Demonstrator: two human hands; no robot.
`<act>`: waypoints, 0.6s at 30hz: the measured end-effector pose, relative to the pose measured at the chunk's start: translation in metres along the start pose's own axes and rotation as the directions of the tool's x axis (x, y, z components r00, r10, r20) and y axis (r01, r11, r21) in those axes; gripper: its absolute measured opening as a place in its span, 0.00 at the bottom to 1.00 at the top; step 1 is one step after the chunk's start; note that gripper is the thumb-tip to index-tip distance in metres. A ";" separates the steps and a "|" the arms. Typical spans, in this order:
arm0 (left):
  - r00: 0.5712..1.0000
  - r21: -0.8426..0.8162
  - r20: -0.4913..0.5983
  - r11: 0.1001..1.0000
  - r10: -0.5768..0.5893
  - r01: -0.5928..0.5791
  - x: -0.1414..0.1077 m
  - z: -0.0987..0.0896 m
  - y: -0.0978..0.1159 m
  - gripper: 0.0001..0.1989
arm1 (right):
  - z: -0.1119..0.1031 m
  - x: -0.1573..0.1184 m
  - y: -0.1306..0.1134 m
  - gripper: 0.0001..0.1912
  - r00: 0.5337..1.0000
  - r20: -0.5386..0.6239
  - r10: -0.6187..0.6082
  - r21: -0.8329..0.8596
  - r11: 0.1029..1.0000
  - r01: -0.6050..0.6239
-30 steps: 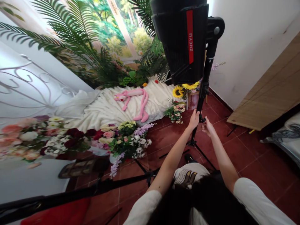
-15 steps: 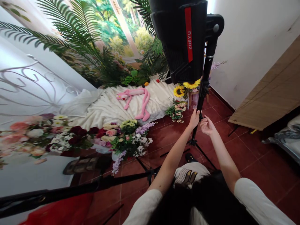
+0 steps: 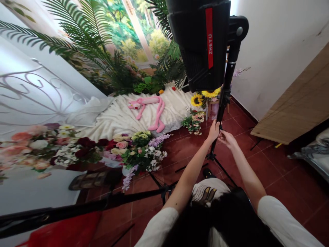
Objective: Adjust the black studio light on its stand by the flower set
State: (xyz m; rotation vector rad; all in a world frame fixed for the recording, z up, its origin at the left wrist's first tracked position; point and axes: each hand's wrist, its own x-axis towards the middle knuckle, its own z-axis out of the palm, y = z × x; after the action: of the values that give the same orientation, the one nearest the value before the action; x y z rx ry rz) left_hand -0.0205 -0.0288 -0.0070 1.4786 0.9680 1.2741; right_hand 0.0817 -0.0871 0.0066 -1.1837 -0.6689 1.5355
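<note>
A black studio light [image 3: 197,44] with a red "ZHEYU" stripe is mounted at the top of a black light stand [image 3: 222,107]. My left hand [image 3: 213,131] is wrapped round the stand's pole, well below the light. Just to the right, my right hand [image 3: 228,139] has its fingers bent and drawn together at a small black knob [image 3: 220,127] on the pole. The fingertips partly hide this spot. The stand's tripod legs [image 3: 226,171] spread over the red tiled floor near my foot.
A pink plush toy [image 3: 151,100] lies on a white draped cloth [image 3: 118,118]. Artificial flowers [image 3: 144,151] border its front, and sunflowers [image 3: 196,100] stand behind the pole. Another black stand [image 3: 77,206] crosses the lower left. A brown panel [image 3: 290,99] leans at the right.
My right hand has moved slightly left and down, its fingers closer to the pole's knob. My left hand keeps its hold. The light and stand appear slightly further right in view.
</note>
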 end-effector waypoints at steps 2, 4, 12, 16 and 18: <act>1.000 0.010 0.014 1.000 -0.002 0.002 -0.001 -0.001 -0.001 0.25 | -0.001 -0.001 0.009 0.13 0.971 -0.103 -0.215 -0.271 0.945 0.180; 1.000 0.018 0.021 1.000 0.013 -0.013 -0.002 -0.001 -0.002 0.25 | -0.007 -0.002 0.014 0.14 0.897 -0.110 -0.429 -0.545 0.781 0.307; 0.999 -0.006 0.026 0.999 0.041 -0.041 -0.002 -0.002 -0.005 0.22 | -0.018 0.009 -0.004 0.21 0.817 -0.103 -0.567 -0.652 0.659 0.375; 0.999 -0.049 0.018 0.998 0.036 -0.035 -0.001 0.000 -0.010 0.20 | 0.001 0.010 -0.016 0.25 0.786 0.019 -0.618 -0.562 0.644 0.520; 0.999 -0.091 0.026 0.995 0.040 -0.037 0.000 0.000 -0.014 0.20 | 0.011 0.011 -0.019 0.28 0.758 0.043 -0.651 -0.612 0.582 0.535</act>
State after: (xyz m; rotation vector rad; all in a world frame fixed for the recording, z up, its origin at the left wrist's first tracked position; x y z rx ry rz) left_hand -0.0200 -0.0250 -0.0200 1.4472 0.8554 1.3048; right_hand 0.0792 -0.0695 0.0228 -1.3368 -1.3339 0.6152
